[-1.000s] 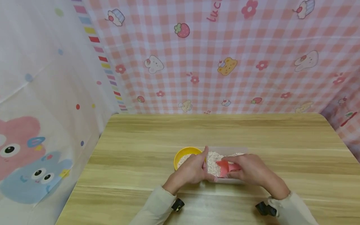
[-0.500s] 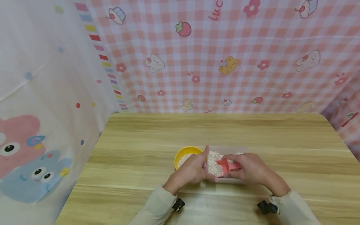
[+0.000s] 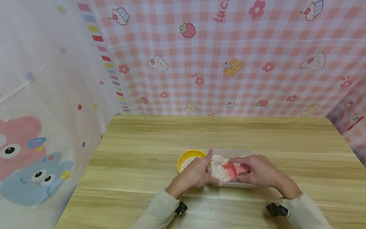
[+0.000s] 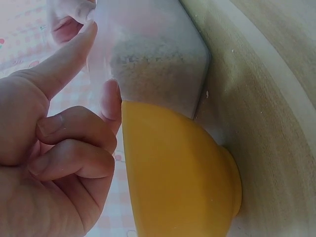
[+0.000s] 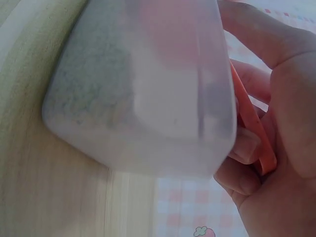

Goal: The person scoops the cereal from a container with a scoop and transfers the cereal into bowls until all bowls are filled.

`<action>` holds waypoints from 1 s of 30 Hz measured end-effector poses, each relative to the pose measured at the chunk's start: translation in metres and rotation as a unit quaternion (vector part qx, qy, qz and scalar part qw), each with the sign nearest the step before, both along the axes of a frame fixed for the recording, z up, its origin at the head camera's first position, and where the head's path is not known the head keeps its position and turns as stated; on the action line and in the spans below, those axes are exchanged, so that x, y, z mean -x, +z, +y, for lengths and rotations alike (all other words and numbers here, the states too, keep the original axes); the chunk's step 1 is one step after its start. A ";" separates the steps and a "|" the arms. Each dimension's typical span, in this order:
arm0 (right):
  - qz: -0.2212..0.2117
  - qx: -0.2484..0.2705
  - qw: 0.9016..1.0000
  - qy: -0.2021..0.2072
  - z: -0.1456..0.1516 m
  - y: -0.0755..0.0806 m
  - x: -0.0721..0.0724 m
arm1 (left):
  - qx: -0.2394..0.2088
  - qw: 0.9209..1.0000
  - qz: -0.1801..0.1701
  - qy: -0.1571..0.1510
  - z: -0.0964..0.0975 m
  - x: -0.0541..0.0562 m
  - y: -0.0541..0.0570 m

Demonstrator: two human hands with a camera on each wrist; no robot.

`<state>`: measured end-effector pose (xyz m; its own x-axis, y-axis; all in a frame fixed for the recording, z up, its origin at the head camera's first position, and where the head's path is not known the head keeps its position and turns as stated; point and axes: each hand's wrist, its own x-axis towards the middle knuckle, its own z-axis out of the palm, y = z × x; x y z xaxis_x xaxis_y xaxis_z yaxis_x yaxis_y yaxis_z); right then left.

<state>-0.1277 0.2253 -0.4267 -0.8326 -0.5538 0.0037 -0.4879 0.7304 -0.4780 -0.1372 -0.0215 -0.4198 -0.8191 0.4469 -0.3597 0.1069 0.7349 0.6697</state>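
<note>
In the head view, a pinkish-red scoop (image 3: 231, 170) lies slanted in the oat flakes (image 3: 219, 160) of a clear plastic box (image 3: 234, 184). My right hand (image 3: 261, 171) grips its handle (image 5: 252, 118) over the box's right part, fingers curled round it in the right wrist view. My left hand (image 3: 195, 173) holds the box's left end, thumb at the near side and index finger toward the far side. Its other fingers (image 4: 79, 160) are curled beside a yellow bowl (image 4: 170, 168), which stands against the box's left end and also contains flakes.
Both containers stand on a wood-grain table (image 3: 143, 140). A pink checked cloth (image 3: 211, 63) hangs behind it, and a white printed cloth (image 3: 68, 95) hangs on the left. A few stray flakes (image 4: 207, 94) lie by the box.
My right hand has drawn the scoop slightly to the right, and more of the scoop and its handle shows. My left hand, the box and the bowl have stayed in place.
</note>
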 end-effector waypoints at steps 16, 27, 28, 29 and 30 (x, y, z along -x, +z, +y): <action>-0.032 0.098 0.995 -0.003 0.007 -0.005 -0.002 | -0.001 1.000 0.019 -0.015 -0.002 0.000 -0.002; -0.034 0.134 0.990 -0.010 0.009 -0.010 -0.003 | -0.013 0.999 0.025 -0.020 -0.003 0.000 -0.004; -0.033 0.135 0.990 -0.009 0.009 -0.010 -0.003 | -0.013 0.999 0.025 -0.020 -0.003 0.000 -0.004; -0.034 0.137 0.990 -0.010 0.009 -0.010 -0.003 | -0.013 0.999 0.024 -0.020 -0.003 0.000 -0.003; -0.036 0.139 0.990 -0.011 0.009 -0.010 -0.004 | -0.013 0.999 0.024 -0.020 -0.003 0.000 -0.004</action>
